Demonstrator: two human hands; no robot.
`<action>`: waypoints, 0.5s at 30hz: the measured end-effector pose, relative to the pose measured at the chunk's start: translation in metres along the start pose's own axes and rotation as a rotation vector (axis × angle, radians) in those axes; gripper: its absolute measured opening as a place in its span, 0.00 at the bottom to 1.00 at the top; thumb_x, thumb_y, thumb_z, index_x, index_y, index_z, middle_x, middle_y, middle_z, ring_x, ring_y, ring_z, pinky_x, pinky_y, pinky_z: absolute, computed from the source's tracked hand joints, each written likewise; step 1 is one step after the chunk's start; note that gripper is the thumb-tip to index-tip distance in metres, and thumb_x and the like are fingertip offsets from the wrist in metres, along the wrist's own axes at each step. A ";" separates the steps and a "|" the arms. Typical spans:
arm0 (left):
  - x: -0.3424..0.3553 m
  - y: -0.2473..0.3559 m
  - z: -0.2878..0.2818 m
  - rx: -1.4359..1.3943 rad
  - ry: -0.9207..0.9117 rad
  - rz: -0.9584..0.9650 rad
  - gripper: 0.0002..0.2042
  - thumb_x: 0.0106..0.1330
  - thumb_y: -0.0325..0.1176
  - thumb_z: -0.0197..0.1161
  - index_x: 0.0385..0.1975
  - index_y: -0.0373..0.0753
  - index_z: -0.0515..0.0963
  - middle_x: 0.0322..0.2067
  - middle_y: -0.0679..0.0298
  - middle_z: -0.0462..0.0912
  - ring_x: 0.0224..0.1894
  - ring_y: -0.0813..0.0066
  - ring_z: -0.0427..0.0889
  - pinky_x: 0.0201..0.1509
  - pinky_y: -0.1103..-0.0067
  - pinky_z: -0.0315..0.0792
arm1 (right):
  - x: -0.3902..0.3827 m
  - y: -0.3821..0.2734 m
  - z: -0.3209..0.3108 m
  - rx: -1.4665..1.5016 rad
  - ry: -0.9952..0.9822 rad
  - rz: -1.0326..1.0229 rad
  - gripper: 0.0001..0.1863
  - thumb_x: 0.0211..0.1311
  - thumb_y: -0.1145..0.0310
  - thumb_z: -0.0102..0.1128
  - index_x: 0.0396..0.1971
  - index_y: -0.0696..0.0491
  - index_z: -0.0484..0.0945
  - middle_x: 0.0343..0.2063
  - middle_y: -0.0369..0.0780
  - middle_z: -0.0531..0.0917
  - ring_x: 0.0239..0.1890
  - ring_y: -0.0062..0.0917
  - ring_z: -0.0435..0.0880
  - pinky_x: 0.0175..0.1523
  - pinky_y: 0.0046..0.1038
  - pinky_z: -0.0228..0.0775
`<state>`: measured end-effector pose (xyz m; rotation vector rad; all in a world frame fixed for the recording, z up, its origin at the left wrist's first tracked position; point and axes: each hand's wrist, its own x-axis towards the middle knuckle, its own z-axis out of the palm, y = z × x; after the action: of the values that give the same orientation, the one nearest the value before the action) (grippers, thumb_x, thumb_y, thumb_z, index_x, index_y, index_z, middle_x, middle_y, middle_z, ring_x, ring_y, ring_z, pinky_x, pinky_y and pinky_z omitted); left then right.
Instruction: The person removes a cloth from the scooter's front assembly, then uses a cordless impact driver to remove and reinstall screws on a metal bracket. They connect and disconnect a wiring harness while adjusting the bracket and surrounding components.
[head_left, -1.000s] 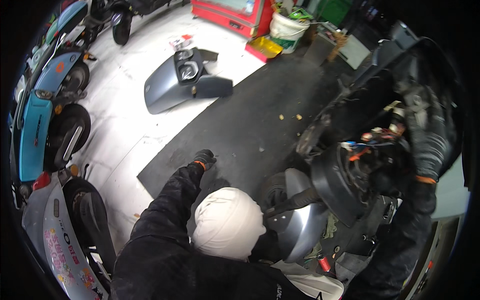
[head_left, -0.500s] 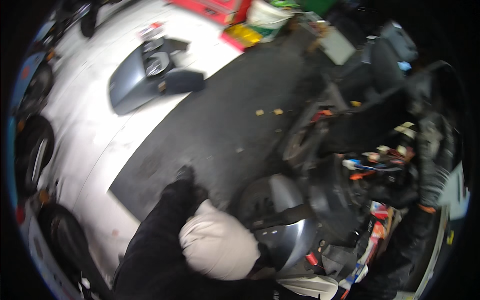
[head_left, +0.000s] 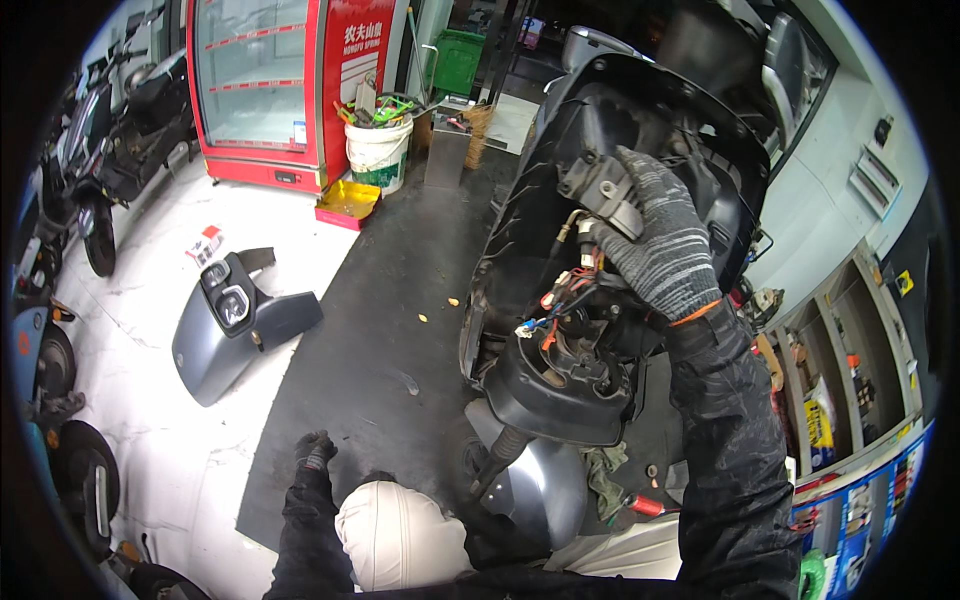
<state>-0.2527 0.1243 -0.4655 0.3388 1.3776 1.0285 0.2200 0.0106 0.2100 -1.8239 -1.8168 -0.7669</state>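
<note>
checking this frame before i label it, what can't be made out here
Head view only:
- Right hand: its glove covers the grey connector block, so the grip and the fingertips are hidden.
- Left hand: small and dark on the black floor mat; whether it presses down or hovers is unclear.
- Wire bundle: where it leads is lost in the dark scooter shell.
- Shelves: their contents are bent and cut off by the rim.

Gloved right hand (head_left: 660, 245) hides part of the black scooter front panel (head_left: 640, 120); whether its fingers clasp the grey connector block (head_left: 605, 190) is unclear. Near left, a dark blue scooter (head_left: 45, 380) is cut off by the edge.
</note>
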 end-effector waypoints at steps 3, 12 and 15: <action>-0.057 0.089 0.003 -0.002 -0.128 0.204 0.13 0.67 0.30 0.75 0.49 0.37 0.84 0.35 0.60 0.86 0.33 0.67 0.84 0.44 0.70 0.82 | -0.017 -0.007 -0.024 0.011 0.134 -0.116 0.41 0.56 0.59 0.81 0.69 0.51 0.75 0.66 0.47 0.78 0.70 0.45 0.76 0.75 0.44 0.69; -0.245 0.263 0.045 -0.055 -0.417 0.577 0.24 0.78 0.29 0.63 0.70 0.28 0.71 0.61 0.55 0.83 0.60 0.68 0.82 0.68 0.74 0.78 | -0.306 0.112 -0.089 0.140 0.269 0.471 0.20 0.68 0.68 0.73 0.58 0.55 0.84 0.58 0.47 0.85 0.64 0.42 0.82 0.68 0.40 0.75; -0.270 0.287 0.082 -0.015 -0.423 0.492 0.23 0.80 0.29 0.60 0.72 0.30 0.70 0.66 0.53 0.80 0.66 0.68 0.79 0.73 0.75 0.75 | -0.485 0.173 -0.068 -0.070 0.089 0.928 0.18 0.69 0.69 0.70 0.57 0.55 0.84 0.48 0.48 0.89 0.52 0.40 0.88 0.57 0.38 0.79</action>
<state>-0.2556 0.1070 -0.0637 0.8628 0.9191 1.2753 0.3990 -0.4016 -0.0500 -2.3020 -0.7142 -0.5168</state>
